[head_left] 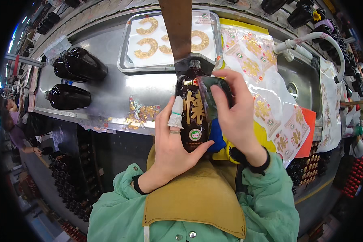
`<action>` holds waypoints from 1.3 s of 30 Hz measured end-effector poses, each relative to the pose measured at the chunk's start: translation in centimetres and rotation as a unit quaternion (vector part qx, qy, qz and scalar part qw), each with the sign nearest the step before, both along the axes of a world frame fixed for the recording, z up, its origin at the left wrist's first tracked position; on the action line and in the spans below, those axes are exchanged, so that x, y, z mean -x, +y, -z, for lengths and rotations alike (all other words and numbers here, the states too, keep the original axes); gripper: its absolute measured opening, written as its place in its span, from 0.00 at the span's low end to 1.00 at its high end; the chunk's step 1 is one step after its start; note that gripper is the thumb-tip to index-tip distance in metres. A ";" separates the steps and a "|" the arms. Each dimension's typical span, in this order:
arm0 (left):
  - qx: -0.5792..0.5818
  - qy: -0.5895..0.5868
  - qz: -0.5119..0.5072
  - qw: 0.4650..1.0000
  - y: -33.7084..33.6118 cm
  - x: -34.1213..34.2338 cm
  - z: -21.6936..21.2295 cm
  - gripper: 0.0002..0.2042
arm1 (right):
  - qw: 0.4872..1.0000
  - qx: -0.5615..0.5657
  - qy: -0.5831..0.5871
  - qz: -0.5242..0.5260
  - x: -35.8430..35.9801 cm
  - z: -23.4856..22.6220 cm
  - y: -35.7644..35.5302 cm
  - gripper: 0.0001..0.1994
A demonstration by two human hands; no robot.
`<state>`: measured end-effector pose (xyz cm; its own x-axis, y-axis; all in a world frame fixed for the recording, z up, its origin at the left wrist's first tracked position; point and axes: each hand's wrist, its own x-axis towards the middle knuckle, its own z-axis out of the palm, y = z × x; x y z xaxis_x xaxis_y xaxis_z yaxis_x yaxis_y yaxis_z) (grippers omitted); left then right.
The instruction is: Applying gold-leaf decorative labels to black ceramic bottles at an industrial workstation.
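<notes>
Bottle with gold character (195, 107) lies just nearer the wearer than the metal tray (149, 69), by its right half, neck pointing tray-ward; left hand (171, 141) cupped round the bottle's lower left, thumb at the base; right hand (236, 109) pinching a dark green pad (212, 85) at its upper right; gold scraps (143, 113) nearer than the tray, by the worktop's front edge; steel worktop (115, 90) opens out left of the tray; printed sheets (266, 113) crowd its right.

Worn are a mint-green jacket (117, 213); a tan apron (191, 197); black cuffs (264, 163); a white finger sleeve (176, 113); a ring (175, 131).
</notes>
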<state>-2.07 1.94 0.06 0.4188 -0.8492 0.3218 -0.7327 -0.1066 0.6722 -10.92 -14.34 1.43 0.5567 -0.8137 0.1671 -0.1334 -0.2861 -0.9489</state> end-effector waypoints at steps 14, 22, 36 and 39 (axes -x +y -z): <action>0.045 0.211 -0.003 0.976 0.1 -1.1 0.5 0.38 | 0.962 0.257 -0.015 0.094 1.7 1.1 -1.5 0.10; 0.048 0.685 0.028 0.727 -3.3 -2.8 0.8 0.27 | 0.989 0.146 -0.015 0.030 3.3 -0.2 0.1 0.10; 0.062 0.662 0.003 0.747 -5.0 -4.1 1.9 0.24 | 0.991 0.132 -0.007 0.024 2.7 1.2 -0.1 0.17; 0.059 0.657 0.028 0.751 -4.8 -4.3 2.3 0.27 | 0.994 0.110 0.014 0.019 2.3 0.8 0.0 0.17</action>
<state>2.28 -2.87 -2.28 0.4054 -0.8754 -0.2635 0.5711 0.0174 0.8207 -13.22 -14.32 0.60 0.5328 -0.7800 0.3281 -0.1730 -0.4800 -0.8600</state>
